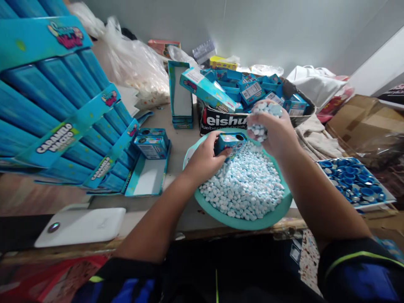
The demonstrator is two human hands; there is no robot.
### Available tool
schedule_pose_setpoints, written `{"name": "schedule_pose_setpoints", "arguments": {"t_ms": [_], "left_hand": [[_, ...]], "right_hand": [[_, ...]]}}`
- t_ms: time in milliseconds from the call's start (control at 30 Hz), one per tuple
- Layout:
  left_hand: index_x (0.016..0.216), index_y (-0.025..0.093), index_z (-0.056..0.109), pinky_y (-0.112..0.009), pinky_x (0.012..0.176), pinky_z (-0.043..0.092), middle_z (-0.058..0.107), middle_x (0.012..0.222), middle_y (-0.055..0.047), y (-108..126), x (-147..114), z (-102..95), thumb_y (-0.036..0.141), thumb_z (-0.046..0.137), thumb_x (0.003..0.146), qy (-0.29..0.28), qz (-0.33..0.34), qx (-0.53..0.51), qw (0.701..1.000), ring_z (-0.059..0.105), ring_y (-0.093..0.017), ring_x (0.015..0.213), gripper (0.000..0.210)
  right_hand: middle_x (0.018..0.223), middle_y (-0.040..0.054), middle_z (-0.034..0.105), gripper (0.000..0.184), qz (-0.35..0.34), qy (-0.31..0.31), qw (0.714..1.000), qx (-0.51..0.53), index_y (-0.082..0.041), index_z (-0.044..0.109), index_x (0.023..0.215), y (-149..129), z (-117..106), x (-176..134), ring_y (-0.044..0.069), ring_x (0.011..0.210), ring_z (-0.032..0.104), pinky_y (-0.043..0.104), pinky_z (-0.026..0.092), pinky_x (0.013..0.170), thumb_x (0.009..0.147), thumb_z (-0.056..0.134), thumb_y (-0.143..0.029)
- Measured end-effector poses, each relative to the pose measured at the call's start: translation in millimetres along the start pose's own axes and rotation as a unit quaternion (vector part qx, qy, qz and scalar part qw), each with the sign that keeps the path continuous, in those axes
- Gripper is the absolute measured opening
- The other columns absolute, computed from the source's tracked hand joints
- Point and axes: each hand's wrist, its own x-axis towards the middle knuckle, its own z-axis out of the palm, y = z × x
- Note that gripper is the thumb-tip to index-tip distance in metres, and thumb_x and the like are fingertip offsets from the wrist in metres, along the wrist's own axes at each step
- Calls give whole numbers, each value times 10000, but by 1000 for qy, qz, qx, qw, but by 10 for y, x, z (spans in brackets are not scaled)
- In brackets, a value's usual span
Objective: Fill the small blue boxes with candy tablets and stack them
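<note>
My left hand (204, 159) grips a small blue candy box (232, 143) over the far left side of a teal basin (248, 223). A dark round hole shows in the box's upper face. The basin holds a heap of small white and pale blue candies (243, 185). Higher up and to the right, my right hand (280, 132) is closed around a handful of the same candies (264, 118), apart from the box. Two filled-looking small blue boxes (151, 145) stand in a shallow blue display tray (147, 176) left of the basin.
Stacked display trays (72, 113) of blue boxes rise at the left. Behind the basin, a black carton (221, 122) is heaped with small blue boxes (252, 90). Blue round caps (350, 181) fill a tray at the right. A white power bank (82, 227) lies near the front edge.
</note>
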Motion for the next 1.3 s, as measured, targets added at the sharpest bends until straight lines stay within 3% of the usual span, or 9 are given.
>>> {"name": "schedule_pose_setpoints", "arguments": {"t_ms": [133,367,667,1100,1300], "left_hand": [[1376,302,613,-408,892,565,740,1259,-97,16,-8,-10,453,742,940,-8,-6,7,1000,692,-313,1125,480],[1429,306,611,-437,962,564,723,1281,-90,132,-38,-11,410,759,927,-28,-24,38,999,674,-328,1166,534],[1390,299,646,-458,1082,540,727,1306,-82,166,-54,-8,446,779,920,-26,4,34,999,661,-340,1253,510],[1440,291,642,-487,1131,506,736,1334,-80,153,-44,-19,515,765,927,-17,-29,37,999,673,-352,1242,573],[1435,265,636,-459,1124,515,724,1363,-93,196,-55,-31,504,721,966,-21,12,60,998,655,-350,1286,533]], "right_hand": [[674,-55,565,298,14,-30,999,7,-269,518,851,34,111,215,113,520,493,277,296,453,667,750,-301],[792,-31,590,370,-3,-37,999,-28,-281,509,941,283,93,179,135,651,589,291,403,540,751,733,-506],[774,-26,546,349,16,-11,1000,-6,-267,451,837,343,32,167,162,786,662,305,513,659,741,712,-479],[807,-18,541,402,-5,-34,999,-5,-268,458,848,319,54,96,161,814,659,296,492,645,783,731,-557],[824,-8,538,460,-24,-53,998,-29,-283,452,896,372,16,111,184,858,659,320,501,683,805,686,-668]]}}
